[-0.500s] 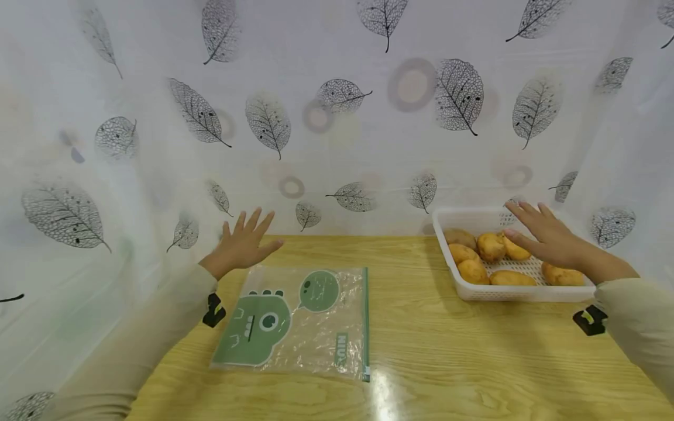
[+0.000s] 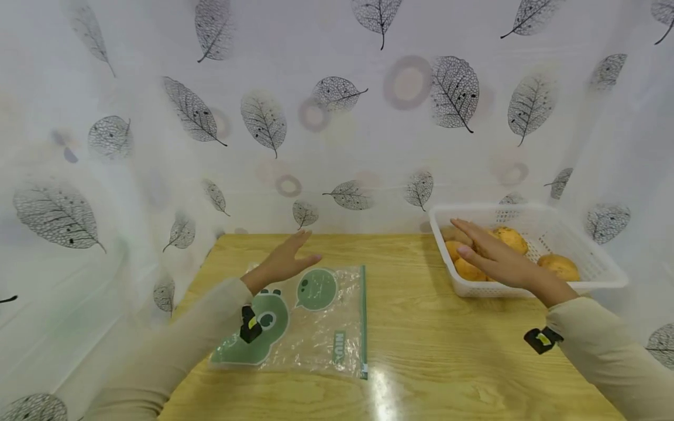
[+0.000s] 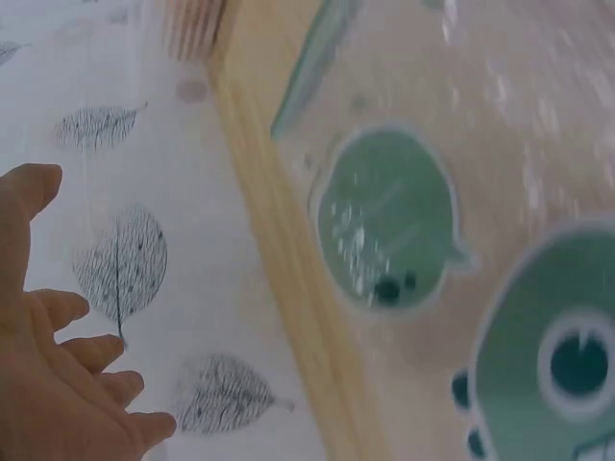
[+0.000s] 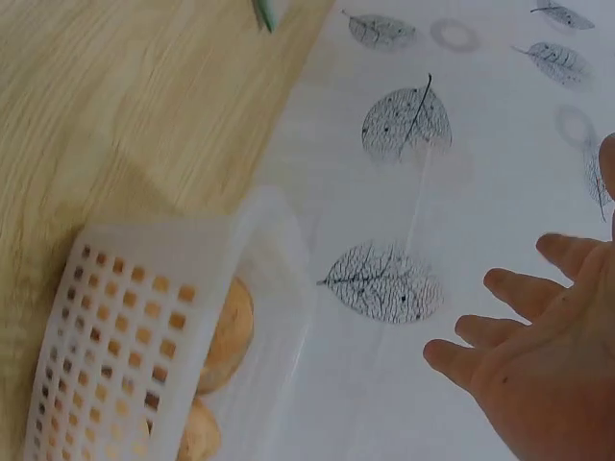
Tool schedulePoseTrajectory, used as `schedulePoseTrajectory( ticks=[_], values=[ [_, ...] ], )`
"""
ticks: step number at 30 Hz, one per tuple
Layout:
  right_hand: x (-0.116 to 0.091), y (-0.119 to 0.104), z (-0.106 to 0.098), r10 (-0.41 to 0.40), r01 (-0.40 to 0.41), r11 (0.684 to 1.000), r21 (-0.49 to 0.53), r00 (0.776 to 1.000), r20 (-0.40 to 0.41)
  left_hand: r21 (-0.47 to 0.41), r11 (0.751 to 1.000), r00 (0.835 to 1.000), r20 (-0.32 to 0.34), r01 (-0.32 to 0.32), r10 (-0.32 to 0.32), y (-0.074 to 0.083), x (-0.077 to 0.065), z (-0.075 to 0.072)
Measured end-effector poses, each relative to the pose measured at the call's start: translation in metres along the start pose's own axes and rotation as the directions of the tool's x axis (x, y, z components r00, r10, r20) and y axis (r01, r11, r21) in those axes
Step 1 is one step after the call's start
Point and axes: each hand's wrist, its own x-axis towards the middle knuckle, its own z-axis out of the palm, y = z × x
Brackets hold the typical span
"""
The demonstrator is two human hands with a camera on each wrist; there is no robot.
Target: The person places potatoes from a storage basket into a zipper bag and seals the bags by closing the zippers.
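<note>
My left hand hovers over the upper part of a clear zip bag, fingers extended and holding nothing. The bag lies flat on the table, printed with a green cartoon monster and a speech bubble; its green zip edge faces right, and my forearm covers part of the monster. Above a white plastic basket at the right, my right hand is spread with straight fingers and grips nothing. Several potatoes lie in the basket, some hidden behind that hand. In the right wrist view the palm shows bare.
A yellow wood-grain table carries the bag and basket. Behind it and along the sides hangs a whitish curtain with dark leaf prints, meeting the table's back edge. The basket's back wall stands close to the curtain.
Both hands have moved left to right and right to left, toward each other. My right hand now covers the potatoes at the basket's left side; my left forearm now overlaps the monster print.
</note>
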Motion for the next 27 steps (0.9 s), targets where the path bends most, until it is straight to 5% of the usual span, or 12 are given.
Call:
schedulePoseTrajectory(
  ticks=[6, 12, 18, 21, 27],
  values=[
    [0.006, -0.007, 0.034, -0.033, 0.034, 0.99, 0.136, 0.999, -0.008, -0.256, 0.959, 0.993, 0.048, 0.119, -0.111, 0.015, 0.008, 0.036],
    [0.009, -0.007, 0.067, -0.04, 0.035, 0.959, 0.281, 0.999, 0.014, -0.502, 0.849, 0.987, 0.079, 0.162, -0.141, 0.02, 0.013, 0.072],
    [0.006, -0.004, 0.095, -0.023, -0.016, 0.911, 0.412, 0.996, 0.089, -0.629, 0.734, 0.966, 0.163, 0.257, -0.198, 0.018, 0.014, 0.102],
    [0.003, -0.003, 0.108, 0.004, -0.061, 0.883, 0.466, 0.992, 0.123, -0.648, 0.705, 0.958, 0.181, 0.286, -0.223, 0.017, 0.015, 0.115],
    [-0.003, -0.002, 0.128, 0.046, -0.128, 0.855, 0.503, 0.984, 0.172, -0.631, 0.702, 0.944, 0.206, 0.331, -0.26, 0.016, 0.015, 0.133]
  ],
)
